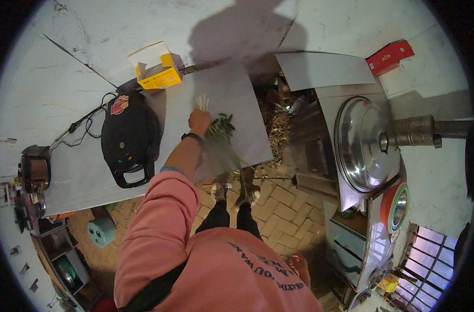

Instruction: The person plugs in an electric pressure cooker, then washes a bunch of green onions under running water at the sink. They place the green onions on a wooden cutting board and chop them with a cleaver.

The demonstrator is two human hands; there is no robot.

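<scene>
My left hand (199, 120) is closed around a bunch of scallion-like greens (222, 130) over a pale-covered table (243, 93). Thin white root ends stick out beyond the fist, while dark green leaves and long stalks trail back toward the table's front edge. A dark band circles that wrist. Beside my torso on the right, low in the picture, is my right hand (300, 267). It is small and partly covered by the pink sweatshirt, so its fingers and anything in them cannot be made out.
A black electric griddle (131, 136) with a cord stands left of my left hand, near an open yellow carton (159, 78). Dry kindling (279, 134) fills the gap before a stove with a large steel lid (364, 144) and a pipe (414, 130). A teal stool (101, 233) stands below.
</scene>
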